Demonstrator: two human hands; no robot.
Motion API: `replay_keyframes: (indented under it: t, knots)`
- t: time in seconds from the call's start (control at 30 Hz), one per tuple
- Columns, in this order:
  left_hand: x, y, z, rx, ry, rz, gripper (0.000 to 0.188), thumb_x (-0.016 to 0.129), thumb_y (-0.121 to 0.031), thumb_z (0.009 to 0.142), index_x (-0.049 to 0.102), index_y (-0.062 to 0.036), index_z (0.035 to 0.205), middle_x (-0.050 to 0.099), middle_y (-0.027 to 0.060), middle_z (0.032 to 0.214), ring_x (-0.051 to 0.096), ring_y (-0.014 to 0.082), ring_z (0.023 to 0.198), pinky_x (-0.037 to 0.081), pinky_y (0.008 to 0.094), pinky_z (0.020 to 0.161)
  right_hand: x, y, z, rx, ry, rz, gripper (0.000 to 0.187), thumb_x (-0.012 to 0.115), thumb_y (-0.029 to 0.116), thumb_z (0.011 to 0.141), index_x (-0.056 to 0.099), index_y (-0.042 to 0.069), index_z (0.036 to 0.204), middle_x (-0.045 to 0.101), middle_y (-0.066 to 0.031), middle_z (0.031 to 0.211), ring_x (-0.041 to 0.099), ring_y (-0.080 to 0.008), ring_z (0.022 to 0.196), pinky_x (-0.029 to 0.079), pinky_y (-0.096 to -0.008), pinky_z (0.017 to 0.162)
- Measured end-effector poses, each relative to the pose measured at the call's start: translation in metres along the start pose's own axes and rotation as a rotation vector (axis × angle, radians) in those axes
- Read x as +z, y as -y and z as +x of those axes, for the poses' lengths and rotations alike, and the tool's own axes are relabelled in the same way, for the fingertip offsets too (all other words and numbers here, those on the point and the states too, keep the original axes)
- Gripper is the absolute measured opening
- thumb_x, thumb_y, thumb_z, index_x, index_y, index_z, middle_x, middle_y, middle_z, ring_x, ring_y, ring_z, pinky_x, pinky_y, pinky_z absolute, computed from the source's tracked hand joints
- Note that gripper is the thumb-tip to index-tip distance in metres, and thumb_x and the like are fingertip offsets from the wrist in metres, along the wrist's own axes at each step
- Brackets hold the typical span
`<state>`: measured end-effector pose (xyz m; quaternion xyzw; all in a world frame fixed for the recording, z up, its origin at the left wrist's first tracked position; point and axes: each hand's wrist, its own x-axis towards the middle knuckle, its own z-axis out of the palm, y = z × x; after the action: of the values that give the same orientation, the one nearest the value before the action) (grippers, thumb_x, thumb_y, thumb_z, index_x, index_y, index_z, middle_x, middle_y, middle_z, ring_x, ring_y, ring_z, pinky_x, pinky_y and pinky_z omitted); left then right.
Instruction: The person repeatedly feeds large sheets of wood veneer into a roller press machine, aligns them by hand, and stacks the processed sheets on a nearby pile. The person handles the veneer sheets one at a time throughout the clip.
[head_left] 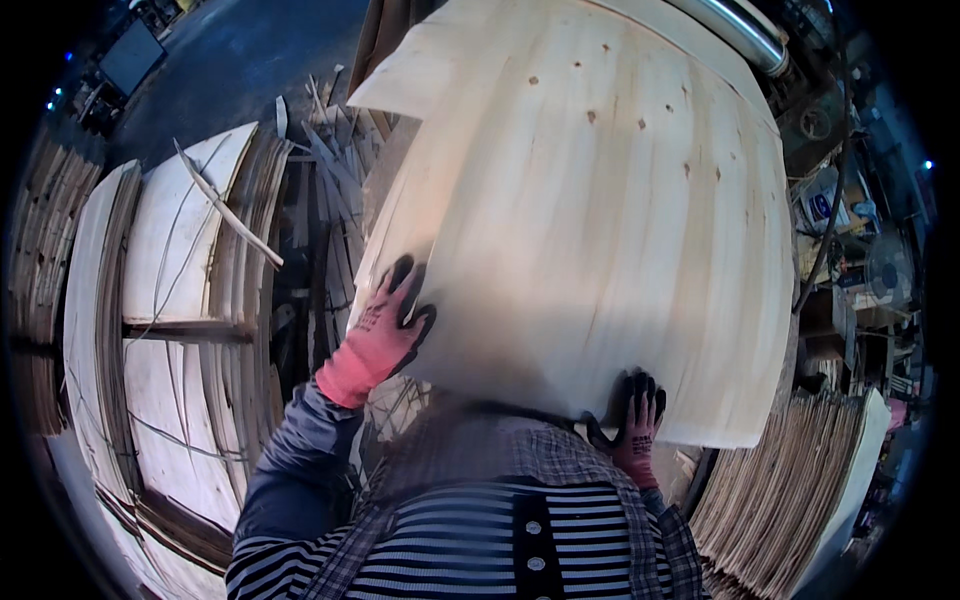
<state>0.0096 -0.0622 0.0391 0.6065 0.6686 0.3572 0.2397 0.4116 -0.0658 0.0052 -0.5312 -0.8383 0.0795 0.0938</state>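
Observation:
A wide, pale sheet of wood veneer (600, 220) with several dark knots lies flat before me. My left hand (385, 325), in a pink glove with black fingertips, rests on the sheet's left edge with its fingers spread. At the near edge, right of my body, my right hand (634, 425) wears a matching glove. Its fingers lie stretched out on the veneer, with the thumb apart. Neither hand is closed around anything. The surface under the sheet is mostly hidden.
A shiny metal roller (745, 35) runs beyond the sheet's far right edge. Strapped veneer stacks (180, 240) stand at the left, with a loose strip (228, 205) across one. Another stack (785, 490) stands near right. Wood scraps (335, 170) litter the floor; a fan (885, 268) is at right.

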Motion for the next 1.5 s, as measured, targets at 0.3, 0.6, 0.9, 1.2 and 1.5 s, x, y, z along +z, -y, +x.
replay_keyframes:
  t: [0.3,0.6,0.9,1.2,1.5]
  knots:
    - [0.006,-0.013,0.013,0.071,-0.032,-0.096,0.049,0.053,-0.013,0.082,0.036,-0.0042,0.128,0.041,0.0178,0.127,0.04,0.0252,0.117,0.031,0.0301,0.097,-0.005,0.021,0.002,-0.051,-0.148,-0.094,0.069,0.073,0.033,0.06,0.043,0.0,0.113,0.038,-0.0203,0.12,0.031,-0.0379,0.12,0.022,-0.0569,0.098]
    - [0.003,0.032,-0.016,-0.249,0.16,-0.441,0.05,0.053,-0.015,0.086,0.033,0.0007,0.129,0.043,0.0117,0.127,0.038,0.0147,0.118,0.031,0.0246,0.096,-0.032,0.002,0.009,-0.22,-0.096,-0.145,0.056,0.066,0.02,0.052,0.052,0.002,0.103,0.044,-0.0166,0.117,0.034,-0.0382,0.117,0.025,-0.0547,0.098]
    - [-0.06,-0.066,0.035,0.076,0.111,-0.421,0.043,0.055,-0.01,0.079,0.044,0.0011,0.119,0.057,0.0109,0.104,0.055,0.0166,0.093,0.042,0.0272,0.079,-0.091,0.004,0.009,-0.063,-0.619,0.185,0.081,0.031,0.063,0.081,0.043,-0.009,0.118,0.049,-0.0234,0.117,0.047,-0.0349,0.11,0.036,-0.0418,0.094]
    - [-0.07,-0.065,0.067,-0.078,0.037,-1.162,0.035,0.041,-0.016,0.087,0.046,0.0028,0.116,0.053,0.016,0.112,0.053,0.0239,0.102,0.043,0.0356,0.087,-0.126,-0.001,0.04,-0.267,-0.226,-0.219,0.064,0.063,0.036,0.05,0.056,0.005,0.106,0.054,-0.0143,0.111,0.051,-0.0325,0.1,0.039,-0.0459,0.088]
    - [0.032,0.047,0.035,-0.041,-0.17,0.233,0.066,0.059,-0.013,0.073,0.027,-0.0003,0.13,0.035,0.0196,0.13,0.032,0.0359,0.12,0.027,0.0422,0.1,-0.082,-0.086,0.288,-0.266,-0.396,-0.141,0.054,0.065,0.025,0.065,0.05,0.014,0.116,0.05,-0.0073,0.117,0.047,-0.0259,0.107,0.037,-0.04,0.091]
